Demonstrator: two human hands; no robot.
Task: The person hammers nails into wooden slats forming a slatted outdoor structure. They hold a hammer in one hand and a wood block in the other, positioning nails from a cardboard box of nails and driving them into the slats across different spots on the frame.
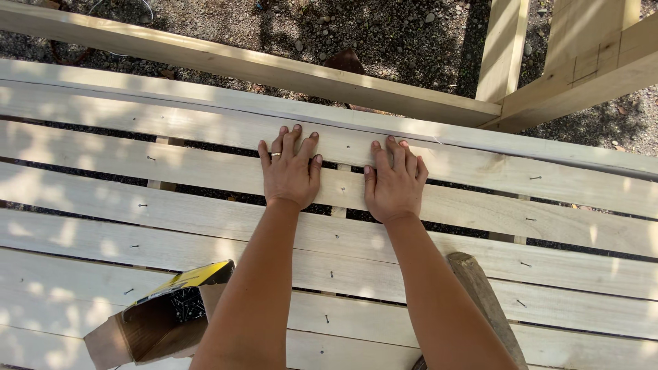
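In the head view, both hands lie flat, palms down, on a slatted surface of pale wooden boards nailed to crosspieces. The left hand (291, 171) has its fingers spread a little and holds nothing; a ring shows on one finger. Its fingertips reach onto the far board (480, 161), while the palm rests on the next board (205, 179) toward the person, so it bridges the dark gap between the two. The right hand (394, 183) lies just beside it, apart from it, fingers close together and likewise flat and empty, spanning the same two boards.

Small nails (535, 177) dot the boards in rows, some driven in, some lying slanted.

Near the person's edge of the slatted surface, left of the left forearm, an open cardboard box (161, 318) with a yellow-and-black flap lies on its side; dark small metal pieces show inside it, too small to tell exactly. On the right, beside the right forearm, a worn wooden handle (483, 301) rests on the boards, running toward the near edge; its head is out of view.

Beyond the far edge, a long timber rail (240, 65) runs across, meeting upright posts (504, 44) at the far right corner. Below them is gravelly ground (384, 31) in dappled shade.
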